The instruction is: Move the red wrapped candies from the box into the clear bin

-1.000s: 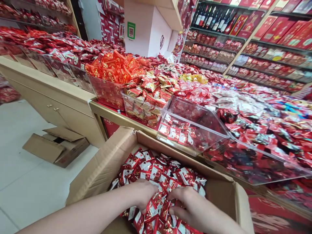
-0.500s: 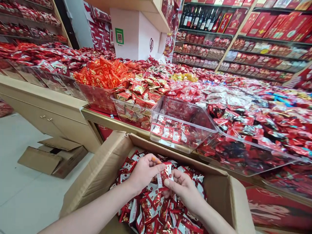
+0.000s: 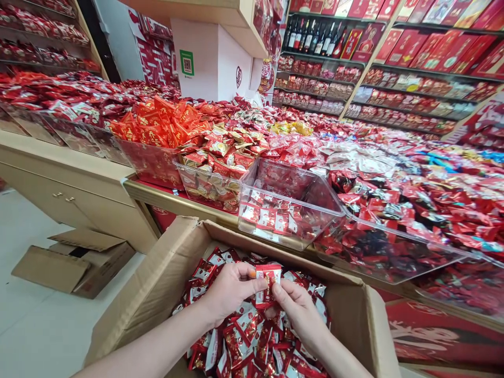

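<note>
- While pinching the left side of a small red-and-white packet (image 3: 268, 286) in the grip of the left hand (image 3: 232, 289), clamped its right side in the grip of the right hand (image 3: 298, 305), with both thumbs toward the camera.
- Held the packet nearly upright, printed face toward the camera, above a heap of loose packets (image 3: 240, 341) of similar colouring.
- Judged the packet light, with a thin, slick, pliable wrapper likely to crinkle or slip under loose fingertips; could not tell the firmness or fragility of the contents.
- Thought it best taken by the flat seams at top and bottom, or lightly by both sides as here, without squeezing the middle.
- Saw around the heap the tall walls of a cardboard box (image 3: 346, 315), with bare space along its right side.
- Faced, just beyond the box, a clear bin (image 3: 303, 231) with some similar packets low inside, at the edge of the tabletop (image 3: 189, 206).
- Noted, left of that bin, gold-and-red durian packets (image 3: 230, 157), then bright orange-red ones (image 3: 157, 123); farther left, on the floor, another carton (image 3: 104, 270).
</note>
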`<action>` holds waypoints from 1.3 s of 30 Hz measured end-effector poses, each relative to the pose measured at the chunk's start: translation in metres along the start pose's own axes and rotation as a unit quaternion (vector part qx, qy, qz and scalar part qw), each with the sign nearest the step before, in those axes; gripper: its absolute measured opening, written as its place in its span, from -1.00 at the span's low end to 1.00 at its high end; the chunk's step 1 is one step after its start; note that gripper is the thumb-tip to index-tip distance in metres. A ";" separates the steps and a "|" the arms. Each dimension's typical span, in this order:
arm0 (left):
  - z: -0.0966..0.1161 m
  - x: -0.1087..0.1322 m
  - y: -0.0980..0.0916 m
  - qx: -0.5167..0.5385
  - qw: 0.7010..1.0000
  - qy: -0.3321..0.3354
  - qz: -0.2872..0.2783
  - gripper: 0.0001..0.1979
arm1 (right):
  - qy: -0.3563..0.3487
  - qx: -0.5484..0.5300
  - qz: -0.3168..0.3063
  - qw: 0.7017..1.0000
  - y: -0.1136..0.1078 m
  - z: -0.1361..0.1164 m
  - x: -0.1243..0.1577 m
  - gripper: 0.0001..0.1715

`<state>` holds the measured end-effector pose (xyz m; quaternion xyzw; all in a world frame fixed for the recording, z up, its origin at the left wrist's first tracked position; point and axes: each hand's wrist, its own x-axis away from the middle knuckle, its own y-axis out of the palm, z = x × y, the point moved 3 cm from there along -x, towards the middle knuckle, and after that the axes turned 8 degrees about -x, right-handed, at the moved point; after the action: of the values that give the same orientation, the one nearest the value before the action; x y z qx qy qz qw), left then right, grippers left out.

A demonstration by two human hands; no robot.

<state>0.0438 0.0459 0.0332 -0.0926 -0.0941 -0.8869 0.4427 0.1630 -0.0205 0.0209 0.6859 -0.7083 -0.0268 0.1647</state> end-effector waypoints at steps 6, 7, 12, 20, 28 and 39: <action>0.000 -0.002 -0.003 -0.035 0.999 0.036 -0.018 -0.80 | -0.077 0.221 0.021 0.972 -0.003 -0.005 0.003 -0.52; 0.000 -0.001 -0.004 -0.029 0.999 0.026 -0.018 -0.79 | -0.094 0.251 0.024 0.963 -0.004 -0.006 0.003 -0.54; 0.001 0.005 0.000 0.127 0.982 -0.113 -0.085 -0.61 | -0.298 0.387 0.038 0.872 -0.009 -0.012 0.007 -0.73; -0.005 0.007 0.001 0.163 0.976 -0.117 -0.078 -0.58 | -0.310 0.374 -0.019 0.874 -0.004 -0.011 0.013 -0.56; 0.003 0.005 0.002 0.091 0.996 -0.007 0.018 -0.72 | -0.045 -0.020 0.004 0.999 -0.001 0.007 -0.002 -0.63; 0.007 0.002 -0.008 -0.122 0.992 0.008 0.013 -0.79 | 0.001 0.057 0.014 0.998 -0.001 0.012 0.002 -0.74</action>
<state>0.0370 0.0504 0.0396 -0.1406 0.0197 -0.8864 0.4406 0.1609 -0.0245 0.0096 0.6845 -0.7178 0.0171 0.1264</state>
